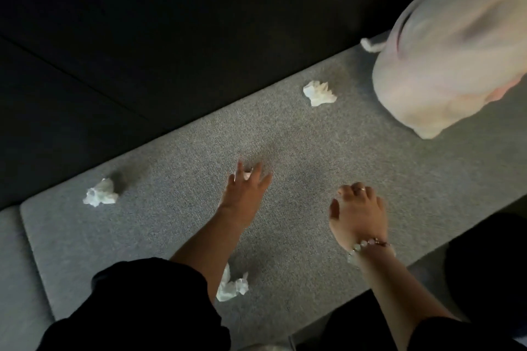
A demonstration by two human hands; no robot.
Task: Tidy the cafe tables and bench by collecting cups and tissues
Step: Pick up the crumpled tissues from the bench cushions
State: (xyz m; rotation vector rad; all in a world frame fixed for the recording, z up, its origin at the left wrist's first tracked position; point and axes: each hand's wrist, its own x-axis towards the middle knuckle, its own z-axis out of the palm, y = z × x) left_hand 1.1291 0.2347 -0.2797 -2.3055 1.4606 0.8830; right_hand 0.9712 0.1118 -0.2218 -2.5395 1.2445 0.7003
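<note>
Bench cushion point(313, 179): grey woven cloth, matt, coarse. Tissues point(318, 93): crumpled white paper.

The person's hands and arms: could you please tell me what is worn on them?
The left hand is bare, its arm coming out of a black sleeve pushed up the forearm. The right hand has a thin ring on one finger and a bracelet of pale and pinkish beads at the wrist; its dark sleeve shows only near the bottom edge.
</note>
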